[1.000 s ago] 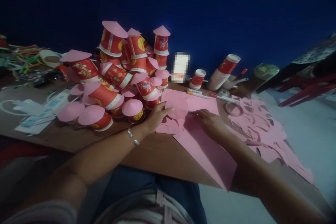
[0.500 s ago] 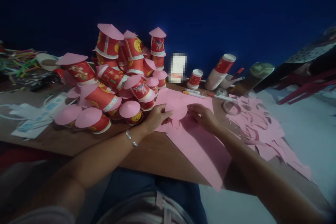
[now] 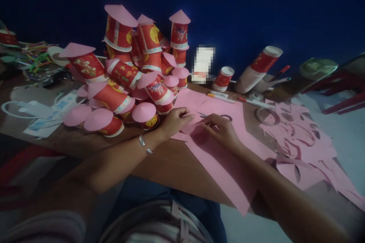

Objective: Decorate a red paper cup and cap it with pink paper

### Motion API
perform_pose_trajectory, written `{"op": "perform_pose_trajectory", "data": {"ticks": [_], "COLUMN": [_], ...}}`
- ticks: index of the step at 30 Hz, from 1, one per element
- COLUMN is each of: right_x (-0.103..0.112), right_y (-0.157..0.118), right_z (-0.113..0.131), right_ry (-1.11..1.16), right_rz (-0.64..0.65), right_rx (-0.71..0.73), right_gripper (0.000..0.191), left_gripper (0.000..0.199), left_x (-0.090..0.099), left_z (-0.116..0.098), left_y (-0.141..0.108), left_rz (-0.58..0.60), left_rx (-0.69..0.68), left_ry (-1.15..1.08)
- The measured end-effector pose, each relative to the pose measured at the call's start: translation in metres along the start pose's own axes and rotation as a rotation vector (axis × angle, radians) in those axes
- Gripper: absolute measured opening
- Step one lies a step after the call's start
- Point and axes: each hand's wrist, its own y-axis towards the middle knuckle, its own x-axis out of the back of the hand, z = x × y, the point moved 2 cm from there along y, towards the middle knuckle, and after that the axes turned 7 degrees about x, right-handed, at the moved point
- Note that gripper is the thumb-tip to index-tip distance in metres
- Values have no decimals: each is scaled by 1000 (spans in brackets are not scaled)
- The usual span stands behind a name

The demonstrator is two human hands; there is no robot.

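Note:
My left hand (image 3: 177, 122) is closed in a pinch on a pink paper circle (image 3: 186, 128), which now tilts and shows only in part. My right hand (image 3: 221, 129) has its fingertips pressed together at the circle's right side, and the exact grip is partly hidden. Beneath both hands lie large pink paper sheets (image 3: 219, 171). A pair of scissors (image 3: 227, 117) rests on the paper just behind my right fingers, its blades pointing left. To the left of my left hand stand several red paper cups (image 3: 114, 95) with pink paper cone tops, stacked and leaning together.
Pink paper offcuts (image 3: 308, 136) cover the table's right end, with a tape roll (image 3: 267, 116) beside them. Pens (image 3: 221, 98), a lone cup (image 3: 224, 79) and a leaning cup stack (image 3: 259, 69) stand farther back. A white power strip (image 3: 47, 117) lies left.
The circle has gone from facing up flat to tilted, with my hands closer around it. The scissors have come into sight behind my right hand. The camera view has shifted.

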Motion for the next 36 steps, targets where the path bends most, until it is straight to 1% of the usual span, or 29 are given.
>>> {"op": "perform_pose_trajectory", "data": {"ticks": [2, 3, 5, 7, 8, 10, 13, 15, 18, 22, 28, 32, 36], "right_x": [0, 0, -1, -2, -4, -8, -16, -19, -20, -21, -14, -13, -15], "right_y": [-4, -5, -6, -5, -4, -2, -2, -2, -2, -1, -1, -2, -4], "right_z": [8, 11, 15, 15, 13, 7, -2, -6, -9, -13, -13, -15, -17], "right_ry": [-74, -93, -86, -11, 55, 228, 461, 558, 683, 793, 869, 860, 870], "right_rz": [-41, -56, -84, -112, -121, -105, -48, -44, -93, -133, -270, -268, -260], "right_rx": [165, 218, 258, 208, 151, -15, -269, -349, -368, -390, -457, -462, -442], "right_gripper": [16, 14, 11, 12, 14, 21, 33, 37, 39, 45, 46, 46, 46], "left_gripper": [35, 35, 32, 29, 28, 29, 31, 33, 37, 41, 36, 34, 35], "left_x": [0, 0, 0, -2, -3, -4, -5, -6, -5, -5, -5, -5, -6], "left_z": [-1, -2, -5, -6, -7, -7, -6, -5, -6, -7, 0, 2, 3], "left_y": [1, 1, 0, -2, -2, -3, -4, -3, -2, -3, -4, -5, -5], "left_rz": [-15, -10, 36, 126, 173, 247, 285, 276, 250, 248, 252, 250, 265], "left_rx": [-15, -19, -18, 1, 13, 31, 32, 21, 12, 32, 128, 174, 193], "left_ry": [42, 56, 66, 51, 37, 11, -3, 1, 1, -37, -158, -254, -268]}}
